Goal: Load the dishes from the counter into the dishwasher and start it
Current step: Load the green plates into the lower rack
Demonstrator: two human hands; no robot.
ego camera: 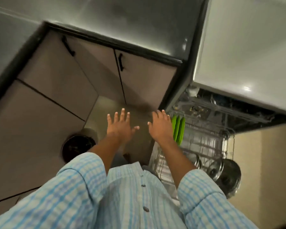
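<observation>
The dishwasher's lower wire rack (203, 142) is pulled out at the right under the counter. Three green plates (178, 128) stand upright in it. Steel lids (216, 167) lean near its front end. My left hand (119, 126) hovers over the floor with fingers spread and holds nothing. My right hand (160, 124) has straight fingers and is empty; it sits just left of the green plates, at the rack's left edge. I cannot tell whether it touches the rack. The upper rack (205, 106) shows dimly inside the machine.
A grey counter (246, 52) runs above the dishwasher and another (122, 22) across the corner. Beige cabinet doors with black handles (121, 61) fill the corner. A dark round bin (78, 147) stands on the floor at left. A steel pot (229, 176) sits near the rack's front.
</observation>
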